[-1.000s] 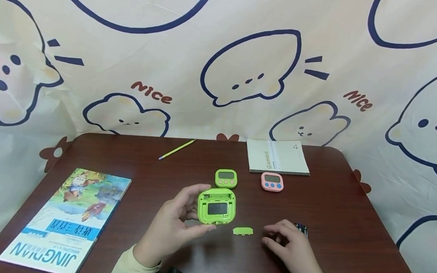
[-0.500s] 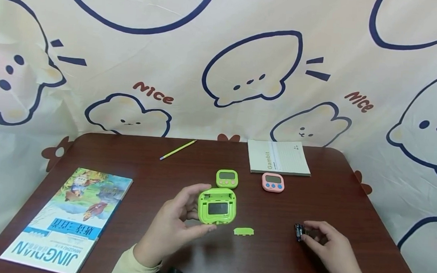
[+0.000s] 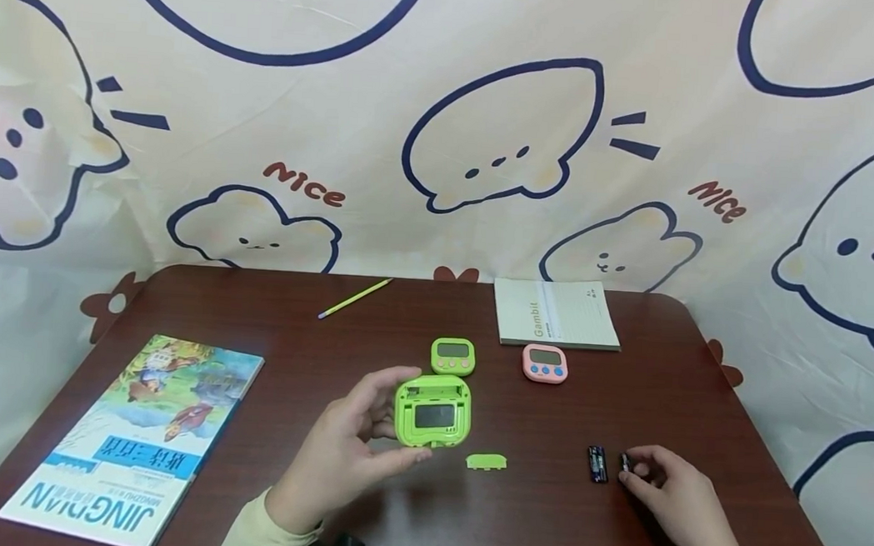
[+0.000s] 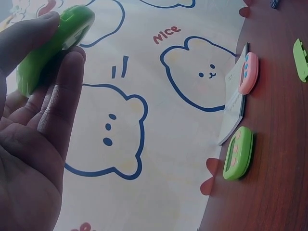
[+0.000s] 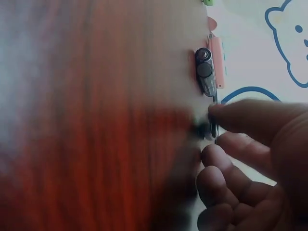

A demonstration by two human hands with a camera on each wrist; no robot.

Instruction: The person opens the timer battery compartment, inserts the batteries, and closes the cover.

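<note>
My left hand (image 3: 347,447) grips a green digital timer (image 3: 434,415) by its left side, thumb below and fingers above. Its back faces me, with an uncovered battery slot along the top and a dark rectangle in the middle. The left wrist view shows this timer edge-on between thumb and fingers. Over the right of the table, my right hand (image 3: 682,501) pinches a small dark battery (image 3: 625,462) between thumb and forefinger. Just left of it, two black batteries (image 3: 597,465) lie side by side. A green battery cover (image 3: 486,461) lies between the hands.
Behind the held timer sits a smaller-looking green timer (image 3: 453,357), with a pink timer (image 3: 545,364) to its right. A notebook (image 3: 577,319) and a pencil (image 3: 355,299) lie at the back edge. A picture-covered book (image 3: 133,446) occupies the left side.
My right hand has moved right, past the batteries, and now pinches one apart from the pair. My left hand and its timer have stayed in place.
</note>
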